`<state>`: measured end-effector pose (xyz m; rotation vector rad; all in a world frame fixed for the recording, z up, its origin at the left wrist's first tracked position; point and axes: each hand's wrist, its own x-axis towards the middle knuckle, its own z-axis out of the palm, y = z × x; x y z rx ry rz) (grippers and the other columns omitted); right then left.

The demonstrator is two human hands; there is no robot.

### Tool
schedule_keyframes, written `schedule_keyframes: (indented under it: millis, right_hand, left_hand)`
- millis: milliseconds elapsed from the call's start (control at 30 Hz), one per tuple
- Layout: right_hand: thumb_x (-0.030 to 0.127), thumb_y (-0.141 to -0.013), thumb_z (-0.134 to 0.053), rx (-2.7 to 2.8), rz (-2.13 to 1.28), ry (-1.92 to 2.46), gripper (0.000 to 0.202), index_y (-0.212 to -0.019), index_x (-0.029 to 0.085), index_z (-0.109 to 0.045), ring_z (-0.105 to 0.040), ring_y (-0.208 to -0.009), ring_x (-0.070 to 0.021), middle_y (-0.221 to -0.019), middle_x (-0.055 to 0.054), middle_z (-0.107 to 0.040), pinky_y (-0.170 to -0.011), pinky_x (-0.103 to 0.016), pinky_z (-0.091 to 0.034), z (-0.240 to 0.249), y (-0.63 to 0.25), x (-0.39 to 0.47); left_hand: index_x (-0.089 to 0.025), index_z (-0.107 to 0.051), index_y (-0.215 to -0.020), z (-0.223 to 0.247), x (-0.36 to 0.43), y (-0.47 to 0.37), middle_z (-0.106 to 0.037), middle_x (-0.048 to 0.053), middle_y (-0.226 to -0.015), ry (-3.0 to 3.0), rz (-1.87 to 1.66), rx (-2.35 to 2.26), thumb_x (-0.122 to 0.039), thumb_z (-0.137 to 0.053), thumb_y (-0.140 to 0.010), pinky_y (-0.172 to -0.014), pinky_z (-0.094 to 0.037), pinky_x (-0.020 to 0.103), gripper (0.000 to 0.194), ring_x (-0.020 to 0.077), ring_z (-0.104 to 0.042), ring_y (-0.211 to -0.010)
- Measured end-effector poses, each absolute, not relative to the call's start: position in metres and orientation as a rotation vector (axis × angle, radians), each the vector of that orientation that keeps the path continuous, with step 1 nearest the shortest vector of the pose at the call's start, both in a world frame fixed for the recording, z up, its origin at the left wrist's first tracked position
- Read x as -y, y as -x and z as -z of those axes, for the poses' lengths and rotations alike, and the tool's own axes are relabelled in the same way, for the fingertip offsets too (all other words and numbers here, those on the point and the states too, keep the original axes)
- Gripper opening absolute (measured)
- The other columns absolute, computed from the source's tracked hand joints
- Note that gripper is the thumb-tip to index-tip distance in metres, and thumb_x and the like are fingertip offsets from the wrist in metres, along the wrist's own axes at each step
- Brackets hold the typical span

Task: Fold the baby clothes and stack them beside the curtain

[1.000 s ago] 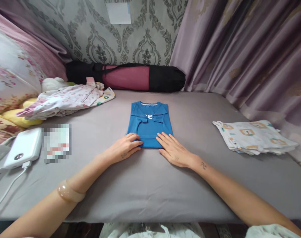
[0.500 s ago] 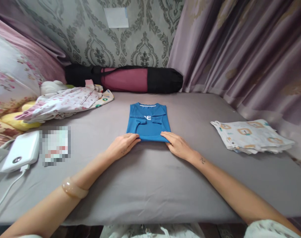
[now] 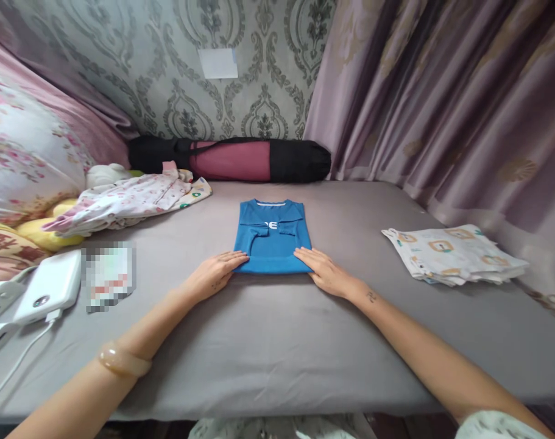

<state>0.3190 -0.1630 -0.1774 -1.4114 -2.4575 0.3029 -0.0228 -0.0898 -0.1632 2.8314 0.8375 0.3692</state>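
Note:
A blue long-sleeved shirt (image 3: 277, 247) lies folded on the grey-covered surface, its white-trimmed neckline toward the wall. Both sleeves are folded in across the front, partly covering white lettering. My left hand (image 3: 217, 273) rests with fingers stretched over the shirt's near left corner. On the near right corner lies my right hand (image 3: 326, 270), fingers out and touching the cloth. The shirt's near edge runs straight between the hands. Neither hand grips the cloth; the undersides of the fingers are hidden.
A stack of printed white cloth (image 3: 453, 253) lies at right. At left are a white power bank (image 3: 51, 285) with a cable, a pixelated item (image 3: 110, 274), and rumpled patterned clothes (image 3: 131, 195). A black and maroon long bag (image 3: 231, 160) lies along the wall.
My fingers have loosened from the shirt's near edge and now lie flatter on its corners. The left hand has shifted slightly outward. The near band looks flatter, and the view has tilted up a little.

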Motion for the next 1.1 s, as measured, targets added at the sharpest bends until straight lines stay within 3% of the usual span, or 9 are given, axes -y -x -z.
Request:
schedule_keyframes:
  millis: [267,500,733,900,1000,1100]
  right_hand:
    - [0.002,-0.085,-0.035,2.516,-0.277,1.369,0.066,-0.147,0.022,-0.039,-0.041,-0.137,-0.0188,-0.146,-0.008,-0.047,-0.115,-0.049,-0.032,0.161,-0.319,0.181]
    - [0.004,-0.087,-0.037,2.597,-0.365,1.369,0.061,-0.145,0.020,-0.043,-0.044,-0.134,-0.0184,-0.145,-0.007,-0.048,-0.116,-0.044,-0.034,0.131,-0.312,0.225]
    - [0.012,-0.089,-0.040,2.587,-0.632,1.400,0.056,-0.142,0.028,-0.047,-0.052,-0.127,-0.0183,-0.141,-0.002,-0.054,-0.107,-0.034,-0.042,0.104,-0.311,0.246]
    - [0.032,-0.095,-0.043,2.331,-0.782,1.599,0.033,-0.124,0.028,-0.057,-0.065,-0.096,-0.0212,-0.111,-0.003,-0.070,-0.083,-0.033,-0.050,0.093,-0.310,0.221]
    - [0.037,-0.093,-0.046,2.107,-0.775,1.670,0.024,-0.103,0.023,-0.062,-0.062,-0.074,-0.0174,-0.084,0.000,-0.068,-0.068,-0.027,-0.048,0.097,-0.311,0.198]
    - [0.040,-0.090,-0.049,1.908,-0.772,1.679,0.024,-0.090,0.020,-0.062,-0.058,-0.066,-0.0149,-0.073,0.001,-0.063,-0.059,-0.024,-0.044,0.111,-0.311,0.173]
  left_hand:
    - [-0.027,-0.049,-0.140,0.146,0.100,0.034,-0.057,0.004,-0.138,-2.875,-0.357,-0.673,-0.017,-0.036,-0.093,-0.111,-0.040,0.038,0.049,0.0176,-0.055,-0.125]
    - [-0.029,-0.054,-0.135,0.112,0.139,0.037,-0.063,0.001,-0.131,-2.789,-0.178,-0.656,-0.018,-0.035,-0.095,-0.108,-0.042,0.034,0.045,0.0176,-0.061,-0.118]
    - [-0.030,-0.059,-0.127,0.089,0.151,0.042,-0.071,0.003,-0.109,-2.510,-0.068,-0.672,-0.028,-0.039,-0.096,-0.079,-0.051,0.024,0.037,0.0187,-0.067,-0.096]
    - [-0.023,-0.058,-0.104,0.095,0.127,0.038,-0.062,-0.001,-0.074,-2.262,-0.170,-0.902,-0.043,-0.045,-0.093,-0.057,-0.041,0.021,0.027,0.0131,-0.053,-0.062]
    - [-0.020,-0.057,-0.091,0.102,0.111,0.031,-0.052,-0.004,-0.064,-2.055,-0.321,-0.956,-0.048,-0.051,-0.089,-0.051,-0.035,0.021,0.028,0.0112,-0.045,-0.057]
    - [-0.018,-0.057,-0.084,0.110,0.098,0.018,-0.052,-0.003,-0.065,-1.843,-0.519,-1.006,-0.051,-0.058,-0.082,-0.054,-0.037,0.021,0.033,0.0115,-0.048,-0.060]
